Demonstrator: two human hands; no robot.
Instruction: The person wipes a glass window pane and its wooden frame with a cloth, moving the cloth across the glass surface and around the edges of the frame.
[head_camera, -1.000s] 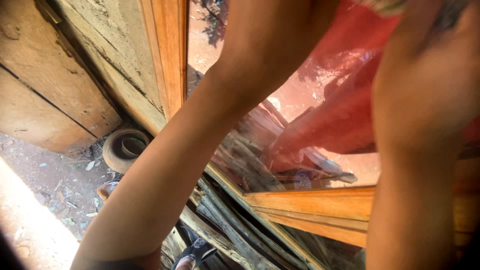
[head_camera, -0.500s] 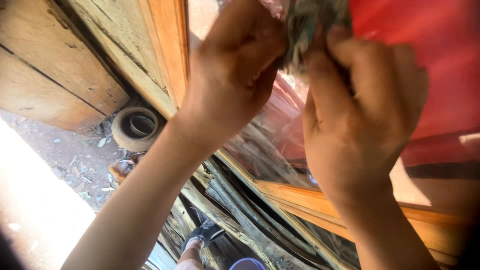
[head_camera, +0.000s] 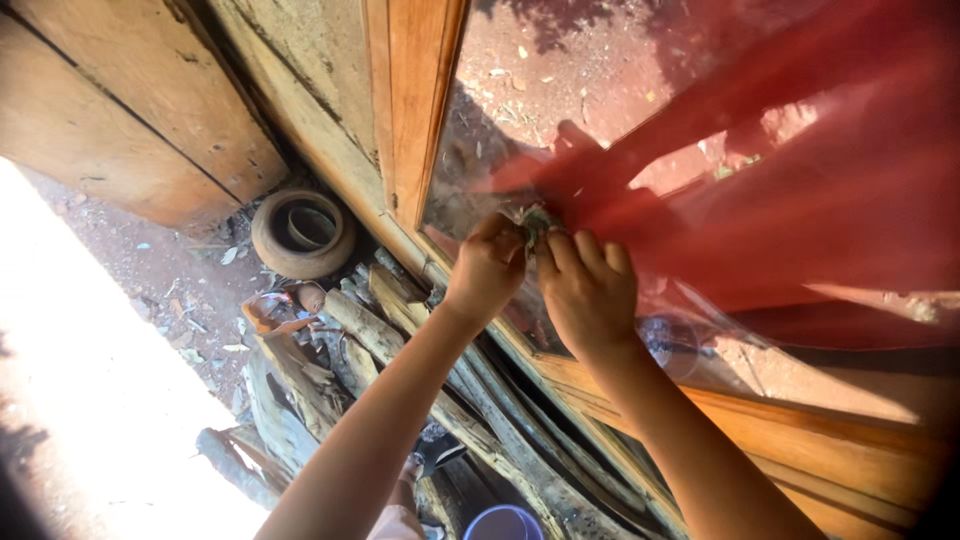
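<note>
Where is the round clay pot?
In the head view the clay pot sits on the dirt ground at the left, against the foot of the wooden frame, just above the pile of sticks.

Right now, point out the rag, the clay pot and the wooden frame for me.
rag (head_camera: 534, 219), head view, the crumpled bit showing between both hands.
clay pot (head_camera: 272, 246), head view, its outer rim.
wooden frame (head_camera: 412, 100), head view, the upright left strip.
</note>
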